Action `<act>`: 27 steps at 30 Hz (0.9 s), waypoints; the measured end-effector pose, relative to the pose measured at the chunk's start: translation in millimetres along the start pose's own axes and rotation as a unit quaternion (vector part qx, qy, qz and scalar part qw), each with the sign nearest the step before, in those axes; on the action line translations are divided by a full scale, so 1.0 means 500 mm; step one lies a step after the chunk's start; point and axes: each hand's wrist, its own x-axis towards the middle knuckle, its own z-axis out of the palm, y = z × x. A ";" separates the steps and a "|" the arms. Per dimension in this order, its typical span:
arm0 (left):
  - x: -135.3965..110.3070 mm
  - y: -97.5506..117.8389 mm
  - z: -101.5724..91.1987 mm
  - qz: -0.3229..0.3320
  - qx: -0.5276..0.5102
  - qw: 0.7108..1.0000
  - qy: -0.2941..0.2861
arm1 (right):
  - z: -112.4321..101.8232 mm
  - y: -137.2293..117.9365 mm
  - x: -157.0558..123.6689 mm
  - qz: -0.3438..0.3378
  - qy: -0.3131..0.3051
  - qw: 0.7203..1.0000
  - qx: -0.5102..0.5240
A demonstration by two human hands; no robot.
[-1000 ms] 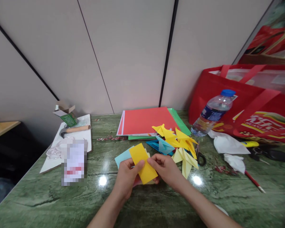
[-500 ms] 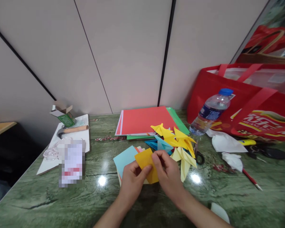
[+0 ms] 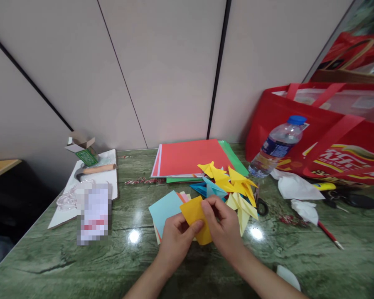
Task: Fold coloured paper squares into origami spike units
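Both hands pinch a folded orange-yellow paper (image 3: 197, 216) just above the green marble table (image 3: 81, 265). My left hand (image 3: 177, 241) grips its lower left edge with thumb on top. My right hand (image 3: 225, 226) is closed over its right side. Under the paper lies a small stack of square sheets, the top one light blue (image 3: 165, 209). Behind my right hand sit several folded paper figures in yellow (image 3: 237, 185) and blue (image 3: 210, 189).
A pile of large coloured sheets, red on top (image 3: 190, 158), lies at the wall. A water bottle (image 3: 276, 147) leans on a red bag (image 3: 324, 133). Scissors (image 3: 262, 205), crumpled tissues (image 3: 296, 189) and a red pencil (image 3: 330, 236) lie right. A board with a hammer (image 3: 95, 170) and small box (image 3: 82, 150) is left.
The orange-yellow paper went from a long strip to a shorter folded piece. My hands closed in over it and drew slightly toward me.
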 end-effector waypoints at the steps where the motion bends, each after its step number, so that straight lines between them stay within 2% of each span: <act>1: 0.000 0.000 0.000 0.000 0.000 1.000 -0.001 | 0.000 0.000 0.001 0.001 -0.001 1.000 0.004; 12: 0.000 0.000 0.000 -0.003 0.003 1.000 -0.002 | 0.002 -0.006 0.001 -0.004 0.016 0.998 0.066; 27: -0.002 0.002 0.001 0.000 -0.009 1.000 0.004 | -0.004 -0.004 0.003 0.004 0.022 0.996 0.084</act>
